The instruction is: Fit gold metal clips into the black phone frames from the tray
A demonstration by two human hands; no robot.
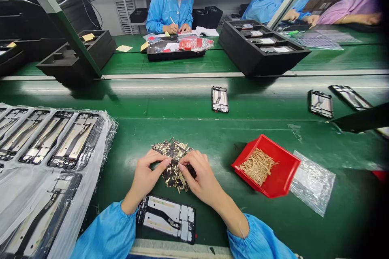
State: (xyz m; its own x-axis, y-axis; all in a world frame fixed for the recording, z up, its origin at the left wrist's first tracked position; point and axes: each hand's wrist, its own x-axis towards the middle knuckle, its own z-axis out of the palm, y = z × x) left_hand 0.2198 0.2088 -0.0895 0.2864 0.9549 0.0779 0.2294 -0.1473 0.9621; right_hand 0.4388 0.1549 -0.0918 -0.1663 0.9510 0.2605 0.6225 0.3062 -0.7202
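My left hand [146, 176] and my right hand [199, 174] meet over a pile of small black and gold parts [173, 158] on the green belt. Both hands pinch with thumb and forefinger at one small part from the pile, fingertips almost touching. Just below my wrists a phone frame [167, 218] lies flat, inner side up. A red bin [269, 166] holding several thin gold strips sits to the right of my right hand.
Plastic-wrapped trays of phone frames [45, 145] fill the left. A clear bag [313, 184] lies by the red bin. Phone frames [220, 99] [320, 103] lie farther along the belt. Black trays [261, 46] and other workers in blue coats are across the belt.
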